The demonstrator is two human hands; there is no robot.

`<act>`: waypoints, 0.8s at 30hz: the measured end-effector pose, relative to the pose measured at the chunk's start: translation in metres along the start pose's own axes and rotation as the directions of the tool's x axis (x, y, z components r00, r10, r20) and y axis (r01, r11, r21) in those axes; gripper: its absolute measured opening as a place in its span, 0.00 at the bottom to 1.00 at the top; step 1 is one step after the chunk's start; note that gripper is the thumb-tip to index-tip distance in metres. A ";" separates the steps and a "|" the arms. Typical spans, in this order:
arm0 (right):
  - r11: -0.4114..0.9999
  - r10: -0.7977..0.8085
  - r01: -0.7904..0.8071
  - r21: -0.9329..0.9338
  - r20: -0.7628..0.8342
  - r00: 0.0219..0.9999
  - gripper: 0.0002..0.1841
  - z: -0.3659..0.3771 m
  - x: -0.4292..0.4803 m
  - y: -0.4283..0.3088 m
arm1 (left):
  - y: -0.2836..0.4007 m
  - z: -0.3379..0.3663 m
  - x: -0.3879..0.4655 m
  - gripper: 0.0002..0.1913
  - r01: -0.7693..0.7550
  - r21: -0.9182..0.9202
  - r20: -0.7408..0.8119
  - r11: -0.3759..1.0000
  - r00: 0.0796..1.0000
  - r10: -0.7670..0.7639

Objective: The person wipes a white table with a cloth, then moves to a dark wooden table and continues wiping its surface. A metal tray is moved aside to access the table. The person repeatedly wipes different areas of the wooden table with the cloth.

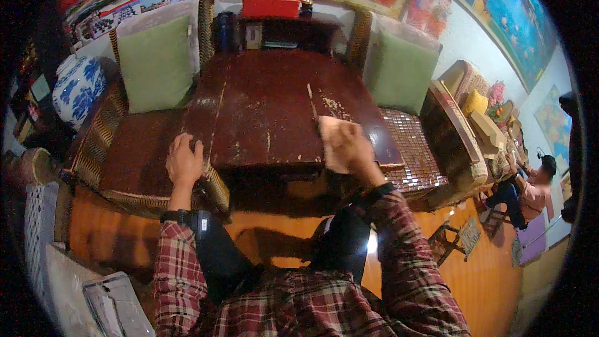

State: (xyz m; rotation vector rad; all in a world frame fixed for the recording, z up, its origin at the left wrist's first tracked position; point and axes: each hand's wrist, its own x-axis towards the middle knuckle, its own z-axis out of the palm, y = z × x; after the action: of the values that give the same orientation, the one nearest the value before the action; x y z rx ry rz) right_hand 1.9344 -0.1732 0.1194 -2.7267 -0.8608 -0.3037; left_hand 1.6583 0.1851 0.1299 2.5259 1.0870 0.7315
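Before me stands a dark red-brown wooden table [262,121] with worn, scratched paint. My right hand [355,145], blurred, is over its front right part with a pale, flat piece of cloth or paper [333,142] in its fingers. Which material that is, I cannot tell. The piece lies against the tabletop and reaches past the front edge. Some pale worn patches [334,105] show in the paint just beyond it. At the table's left front corner, my left hand [184,158] is by a woven-patterned armrest [217,189], thumb apart from the fingers and nothing held.
Sofa seats with green cushions [157,63] [398,65] flank the table. A red box [270,6] stands on a dark cabinet behind. A blue-and-white porcelain vase [80,86] is at left. On the right are a small folding stool [454,238] and a seated person [533,192].
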 end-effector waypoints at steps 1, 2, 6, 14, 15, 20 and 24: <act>0.998 0.064 -0.063 -0.030 0.010 0.998 0.28 -0.003 -0.002 0.030 | 0.001 -0.001 -0.001 0.20 0.003 0.019 0.001 1.000 1.000 -0.003; 0.989 0.038 -0.035 -0.142 0.016 0.999 0.28 -0.005 -0.001 0.055 | 0.002 -0.002 -0.001 0.20 0.011 0.038 -0.001 0.999 1.000 -0.011; 0.902 -0.210 0.132 -0.411 -0.150 0.966 0.24 0.018 -0.009 0.088 | 0.002 -0.002 -0.001 0.20 0.062 0.010 -0.015 0.998 0.998 -0.062; 0.934 -0.096 0.082 0.348 0.024 0.995 0.16 -0.005 -0.009 0.114 | 0.000 0.010 0.001 0.20 0.013 0.055 0.022 0.998 1.000 -0.014; 0.923 -0.096 0.119 0.365 -0.081 0.992 0.18 -0.017 -0.006 0.122 | -0.001 0.010 -0.002 0.20 0.001 0.034 0.024 0.999 1.000 -0.001; 0.965 0.162 -0.210 -0.156 -0.273 0.948 0.23 -0.064 -0.040 0.167 | 0.004 0.007 -0.002 0.20 0.030 0.047 0.063 0.998 0.997 -0.033; 0.943 0.208 -0.232 -0.237 -0.125 0.970 0.24 -0.021 -0.060 0.186 | 0.006 0.008 -0.002 0.20 0.013 0.041 0.025 0.999 1.000 -0.014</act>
State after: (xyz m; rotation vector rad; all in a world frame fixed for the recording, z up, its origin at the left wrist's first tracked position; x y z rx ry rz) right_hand 1.9926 -0.3579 0.0880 -2.9748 -0.5133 -0.5268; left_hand 1.6649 0.1792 0.1250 2.5526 1.1200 0.6784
